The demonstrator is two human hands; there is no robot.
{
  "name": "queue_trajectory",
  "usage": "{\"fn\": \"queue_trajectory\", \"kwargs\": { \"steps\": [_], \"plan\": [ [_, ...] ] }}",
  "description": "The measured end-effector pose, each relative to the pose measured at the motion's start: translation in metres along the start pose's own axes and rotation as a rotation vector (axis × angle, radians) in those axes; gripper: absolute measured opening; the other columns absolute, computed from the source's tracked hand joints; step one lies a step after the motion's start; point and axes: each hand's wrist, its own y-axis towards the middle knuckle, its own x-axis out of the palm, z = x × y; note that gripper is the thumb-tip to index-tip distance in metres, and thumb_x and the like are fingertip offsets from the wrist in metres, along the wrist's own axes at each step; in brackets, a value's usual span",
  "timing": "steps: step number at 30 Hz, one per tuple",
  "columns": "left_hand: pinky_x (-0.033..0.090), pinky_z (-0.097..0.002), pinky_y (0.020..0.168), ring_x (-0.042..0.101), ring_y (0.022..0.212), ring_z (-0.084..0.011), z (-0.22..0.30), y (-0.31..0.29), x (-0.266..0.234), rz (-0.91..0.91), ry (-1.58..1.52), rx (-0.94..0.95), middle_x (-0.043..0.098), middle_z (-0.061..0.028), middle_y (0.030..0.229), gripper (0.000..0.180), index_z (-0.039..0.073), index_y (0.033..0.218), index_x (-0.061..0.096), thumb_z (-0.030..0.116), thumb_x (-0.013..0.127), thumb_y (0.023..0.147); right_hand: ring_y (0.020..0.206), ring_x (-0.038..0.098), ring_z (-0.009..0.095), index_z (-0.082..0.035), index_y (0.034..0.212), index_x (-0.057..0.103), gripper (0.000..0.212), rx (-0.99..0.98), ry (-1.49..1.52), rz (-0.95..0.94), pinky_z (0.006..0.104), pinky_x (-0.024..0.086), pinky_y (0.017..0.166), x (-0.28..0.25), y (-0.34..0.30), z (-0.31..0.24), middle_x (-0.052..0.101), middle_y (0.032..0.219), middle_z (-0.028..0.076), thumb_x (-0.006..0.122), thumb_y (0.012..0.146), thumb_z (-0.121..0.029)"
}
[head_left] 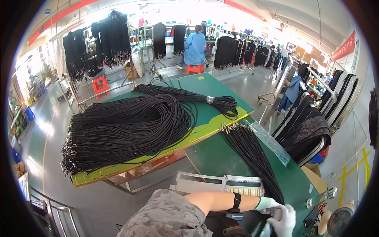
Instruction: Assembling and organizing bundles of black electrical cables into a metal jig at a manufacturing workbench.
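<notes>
My left hand (268, 204), in a white glove with a green cuff, reaches across to the near end of a bundle of black cables (252, 151). Beside it and touching it is my right hand (285, 220), also gloved in white. Both sets of fingers are curled together, and what they grip is hidden. Metal connectors show at the bundle's far end. A large pile of black cables (130, 130) lies looped on the left table, its connector ends toward the left. Behind it rests another cable bundle (189, 94), tied with a silvery band (210, 100).
A white tray with a slotted grid (243, 186) sits left of the near bundle. Clear plastic (272, 143) lies right of it. Scissors, a phone (311, 218) and a small fan (340, 222) crowd the right edge. Cable racks (304, 122) stand right; a seated person (194, 45) is farther back.
</notes>
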Motion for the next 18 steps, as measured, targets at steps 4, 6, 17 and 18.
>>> {"fn": "queue_trajectory", "kwargs": {
  "steps": [4,6,17,18],
  "plan": [
    [0.027,-0.0231,0.035,0.036,0.037,-0.0098,-0.006,0.007,0.004,-0.172,-0.292,-0.078,0.050,0.0015,0.060,0.032,0.015,0.073,0.059,0.042,0.063,0.089,0.100,0.059,0.029,-0.003,0.121,0.055,0.045,-0.001,-0.228,0.033,0.0369,0.049,0.086,0.039,-0.024,0.021,0.059,0.113,0.018,0.063,0.077,-0.008],
    [0.029,-0.0254,0.040,0.039,0.043,-0.0120,-0.011,0.018,0.002,-0.346,-0.415,-0.081,0.052,0.0006,0.062,0.030,0.019,0.074,0.059,0.044,0.059,0.091,0.099,0.059,0.034,-0.001,0.120,0.053,0.052,0.023,-0.077,0.227,0.0407,0.049,0.085,0.062,-0.025,0.044,0.059,0.110,0.020,0.067,0.071,-0.005],
    [0.042,-0.0453,0.104,0.054,0.116,-0.0296,-0.011,0.023,0.003,-0.416,-0.811,0.158,0.058,-0.0172,0.123,0.038,-0.002,0.125,0.051,0.004,0.055,0.088,0.097,0.057,0.037,-0.009,0.131,0.051,0.046,0.196,-0.035,0.120,0.0420,0.048,0.085,0.008,-0.014,0.085,0.058,0.113,0.020,0.059,0.088,-0.021],
    [0.042,-0.0453,0.104,0.054,0.116,-0.0296,-0.013,0.018,0.010,-0.423,-0.808,0.136,0.058,-0.0172,0.123,0.038,-0.002,0.125,0.051,0.004,0.055,0.088,0.091,0.059,0.036,-0.009,0.126,0.053,0.039,0.275,0.067,0.165,0.0406,0.049,0.081,0.018,-0.018,0.094,0.058,0.111,0.019,0.057,0.089,-0.020]
  ]
}}
